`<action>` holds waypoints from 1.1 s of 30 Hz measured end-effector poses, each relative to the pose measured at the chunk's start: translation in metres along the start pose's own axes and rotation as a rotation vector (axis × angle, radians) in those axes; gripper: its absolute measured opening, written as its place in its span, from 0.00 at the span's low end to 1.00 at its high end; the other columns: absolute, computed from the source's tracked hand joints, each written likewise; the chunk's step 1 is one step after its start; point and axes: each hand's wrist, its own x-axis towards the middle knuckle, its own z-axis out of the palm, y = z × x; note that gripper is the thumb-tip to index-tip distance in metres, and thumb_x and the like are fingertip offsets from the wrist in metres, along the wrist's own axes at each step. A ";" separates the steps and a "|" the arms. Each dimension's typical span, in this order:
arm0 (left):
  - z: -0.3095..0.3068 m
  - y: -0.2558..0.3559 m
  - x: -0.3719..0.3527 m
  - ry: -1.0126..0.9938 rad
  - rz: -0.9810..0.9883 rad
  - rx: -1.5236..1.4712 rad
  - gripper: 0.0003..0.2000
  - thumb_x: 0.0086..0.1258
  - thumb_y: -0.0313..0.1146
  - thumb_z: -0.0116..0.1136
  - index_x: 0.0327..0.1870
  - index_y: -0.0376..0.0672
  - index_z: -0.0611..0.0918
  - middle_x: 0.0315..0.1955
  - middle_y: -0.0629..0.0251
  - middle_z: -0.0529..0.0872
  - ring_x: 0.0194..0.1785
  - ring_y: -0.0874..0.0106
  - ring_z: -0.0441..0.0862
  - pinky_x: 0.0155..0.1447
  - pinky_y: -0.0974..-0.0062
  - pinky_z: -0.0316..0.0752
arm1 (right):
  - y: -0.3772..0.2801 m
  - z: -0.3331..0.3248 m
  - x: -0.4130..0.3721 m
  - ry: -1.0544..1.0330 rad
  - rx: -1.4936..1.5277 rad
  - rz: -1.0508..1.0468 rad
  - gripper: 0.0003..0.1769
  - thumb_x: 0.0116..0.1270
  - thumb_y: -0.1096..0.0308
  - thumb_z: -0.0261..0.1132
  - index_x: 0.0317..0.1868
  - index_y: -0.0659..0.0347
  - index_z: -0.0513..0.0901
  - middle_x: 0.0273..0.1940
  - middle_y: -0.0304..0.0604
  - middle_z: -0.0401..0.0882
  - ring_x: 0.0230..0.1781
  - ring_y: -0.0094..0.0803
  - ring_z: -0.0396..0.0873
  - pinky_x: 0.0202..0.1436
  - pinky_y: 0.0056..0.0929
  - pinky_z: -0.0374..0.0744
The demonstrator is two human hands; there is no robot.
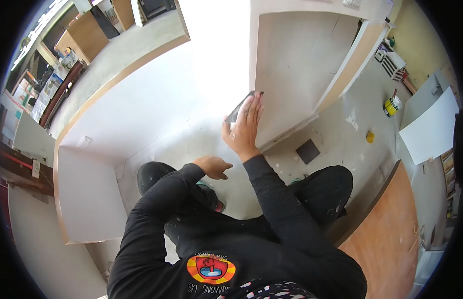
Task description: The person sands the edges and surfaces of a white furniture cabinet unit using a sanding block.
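My right hand (pixel 244 124) is raised in front of the white upright panel (pixel 221 55), its fingers wrapped over a dark, flat sanding block (pixel 235 110). The block is tilted and lies at the panel's corner edge, beside the arched recess (pixel 306 60). Lower and to the left, my left hand (pixel 214 167) hangs over the floor between my knees. One finger points right, the thumb is apart from it, and nothing shows in the hand.
A dark square sheet (pixel 308 151) lies on the dusty floor, with a yellow object (pixel 370 137) and a paint bucket (pixel 392 106) farther right. A curved wooden board (pixel 386 234) stands at lower right. At left is a low white box-like section (pixel 89 194).
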 end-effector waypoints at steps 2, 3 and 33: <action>-0.001 -0.003 0.002 -0.003 0.002 0.022 0.32 0.73 0.48 0.63 0.75 0.47 0.71 0.55 0.49 0.87 0.60 0.49 0.83 0.63 0.53 0.77 | -0.004 -0.006 0.021 -0.010 -0.016 0.015 0.55 0.67 0.60 0.64 0.80 0.79 0.39 0.80 0.79 0.37 0.82 0.74 0.37 0.81 0.69 0.41; 0.003 -0.003 0.002 -0.010 0.007 0.016 0.32 0.73 0.48 0.63 0.75 0.47 0.72 0.55 0.49 0.87 0.60 0.49 0.82 0.63 0.53 0.77 | -0.018 -0.023 0.055 0.057 0.038 -0.009 0.55 0.67 0.60 0.64 0.81 0.78 0.40 0.80 0.78 0.38 0.83 0.72 0.37 0.81 0.68 0.41; -0.270 0.070 -0.098 2.130 0.193 0.042 0.45 0.62 0.43 0.77 0.71 0.26 0.61 0.58 0.44 0.69 0.61 0.55 0.70 0.63 0.56 0.71 | 0.030 -0.061 0.036 0.219 1.337 0.382 0.33 0.83 0.59 0.50 0.79 0.72 0.59 0.71 0.58 0.69 0.62 0.49 0.81 0.63 0.47 0.82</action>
